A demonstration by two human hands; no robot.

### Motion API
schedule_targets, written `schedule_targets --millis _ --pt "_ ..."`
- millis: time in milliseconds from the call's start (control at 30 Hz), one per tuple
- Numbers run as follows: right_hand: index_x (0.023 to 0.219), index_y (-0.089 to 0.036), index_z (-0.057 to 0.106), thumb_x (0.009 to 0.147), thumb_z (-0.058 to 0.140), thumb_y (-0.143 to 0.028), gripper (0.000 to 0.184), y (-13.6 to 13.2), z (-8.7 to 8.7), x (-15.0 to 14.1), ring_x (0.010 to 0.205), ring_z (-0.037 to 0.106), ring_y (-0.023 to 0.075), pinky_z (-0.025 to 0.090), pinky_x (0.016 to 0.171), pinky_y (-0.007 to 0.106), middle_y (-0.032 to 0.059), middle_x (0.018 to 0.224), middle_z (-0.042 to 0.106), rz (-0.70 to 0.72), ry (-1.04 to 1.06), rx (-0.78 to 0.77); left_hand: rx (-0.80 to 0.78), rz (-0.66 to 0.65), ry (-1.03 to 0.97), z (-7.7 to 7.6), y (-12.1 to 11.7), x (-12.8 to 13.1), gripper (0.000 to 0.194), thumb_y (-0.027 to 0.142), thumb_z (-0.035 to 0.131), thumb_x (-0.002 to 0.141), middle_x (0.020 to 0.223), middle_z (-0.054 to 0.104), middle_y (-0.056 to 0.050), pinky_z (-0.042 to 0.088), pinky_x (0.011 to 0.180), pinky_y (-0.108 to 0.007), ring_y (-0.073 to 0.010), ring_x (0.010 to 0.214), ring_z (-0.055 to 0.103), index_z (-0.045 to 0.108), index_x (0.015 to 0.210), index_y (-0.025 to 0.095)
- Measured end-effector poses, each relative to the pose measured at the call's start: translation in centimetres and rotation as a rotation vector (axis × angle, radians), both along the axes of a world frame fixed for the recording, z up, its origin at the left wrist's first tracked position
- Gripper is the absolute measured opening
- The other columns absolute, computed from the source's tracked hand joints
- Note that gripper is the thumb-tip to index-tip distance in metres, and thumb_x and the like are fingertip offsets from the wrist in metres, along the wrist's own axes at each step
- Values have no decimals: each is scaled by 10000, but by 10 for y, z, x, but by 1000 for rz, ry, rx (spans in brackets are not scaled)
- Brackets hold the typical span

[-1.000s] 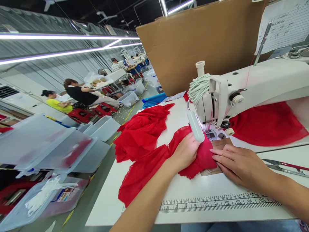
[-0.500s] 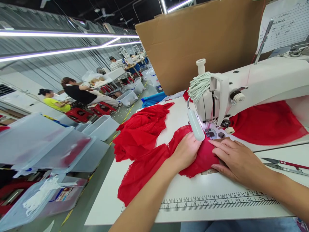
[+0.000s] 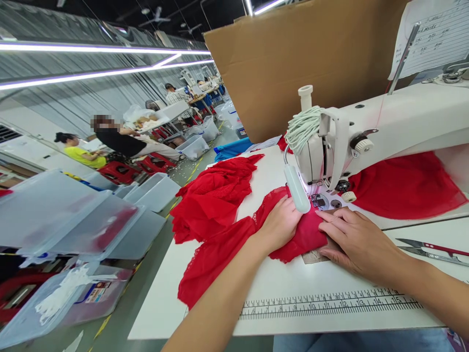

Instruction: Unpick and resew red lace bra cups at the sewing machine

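A red lace-edged fabric piece (image 3: pixel 216 261) runs across the white table to the presser foot (image 3: pixel 319 201) of a sewing machine (image 3: pixel 395 127). My left hand (image 3: pixel 280 224) lies on this fabric just left of the needle area, fingers curled onto it; a pale lamp (image 3: pixel 296 189) partly hides the fingertips. On the right, my right hand (image 3: pixel 357 242) rests palm down with fingers stretched out, the index fingertip touching the fabric's edge beside the foot. Under that hand lies a brownish flat piece (image 3: pixel 311 256), mostly covered.
A crumpled red fabric heap (image 3: pixel 212 195) lies left; more red fabric (image 3: pixel 406 186) sits beneath the machine arm. Thread snips (image 3: pixel 432 249) lie right. A printed ruler (image 3: pixel 330 305) runs along the front. Plastic bins (image 3: pixel 76 215) stand left, and co-workers sit beyond.
The fabric's lower edge between my hands has shifted slightly up toward the machine, baring more of the brownish piece. My left hand has moved slightly left. My right hand is almost unmoved.
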State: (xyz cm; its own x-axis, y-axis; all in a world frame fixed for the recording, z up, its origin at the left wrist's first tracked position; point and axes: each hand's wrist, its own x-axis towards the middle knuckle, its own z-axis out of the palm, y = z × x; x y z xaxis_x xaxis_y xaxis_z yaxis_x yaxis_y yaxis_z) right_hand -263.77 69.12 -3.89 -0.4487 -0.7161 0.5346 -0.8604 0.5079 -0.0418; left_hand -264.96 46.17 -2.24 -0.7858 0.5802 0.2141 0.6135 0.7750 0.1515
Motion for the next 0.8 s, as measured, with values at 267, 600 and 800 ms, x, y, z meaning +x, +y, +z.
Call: schedule_targets --millis 267,600,800 --pt "1011 -137 670 933 596 -398 282 1 -1 -1 918 568 301 495 734 423 177 1171 686 3 3 34 -42 -20 -4 0 -2 -4 461 24 337 908 1334 640 -140 422 1142 -536 -260 1346 516 549 1294 159" --pt "988 -168 664 1017 441 -350 289 9 5 0 887 573 244 463 760 399 110 1175 715 86 -2 -17 14 -35 26 3 -4 -6 466 32 321 922 1288 650 -111 414 1149 -527 -249 1331 518 544 1298 193" --pt "817 -212 617 1014 436 -319 288 17 5 5 755 538 199 392 662 342 63 853 711 132 -58 -104 75 -5 -21 26 8 15 354 103 323 964 1151 647 -143 547 949 -446 -263 1129 591 600 1181 148"
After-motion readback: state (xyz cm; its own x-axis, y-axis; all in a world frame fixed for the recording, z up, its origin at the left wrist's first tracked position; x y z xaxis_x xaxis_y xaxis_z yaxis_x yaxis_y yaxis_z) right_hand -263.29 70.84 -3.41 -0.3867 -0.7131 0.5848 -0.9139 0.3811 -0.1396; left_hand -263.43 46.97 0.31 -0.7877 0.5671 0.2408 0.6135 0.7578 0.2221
